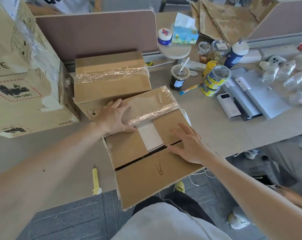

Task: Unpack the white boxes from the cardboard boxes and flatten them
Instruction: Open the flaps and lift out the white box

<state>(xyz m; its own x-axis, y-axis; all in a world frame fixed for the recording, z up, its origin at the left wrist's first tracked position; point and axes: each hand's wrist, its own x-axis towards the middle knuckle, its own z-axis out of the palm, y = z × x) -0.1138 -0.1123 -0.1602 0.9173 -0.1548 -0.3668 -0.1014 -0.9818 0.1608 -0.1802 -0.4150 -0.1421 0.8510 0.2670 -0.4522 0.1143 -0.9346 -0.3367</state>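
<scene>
Left hand (114,116) and right hand (190,144), both forward on outstretched arms, palms down, fingers spread.

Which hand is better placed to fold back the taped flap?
Left, probably: the left hand rests on the taped flap, thumb at its edge; the right hand lies flat on an inner flap.

Both hands lie flat on the cardboard box (146,153) — left hand (114,116), right hand (188,144) — a white box (150,137) showing between flaps.
</scene>
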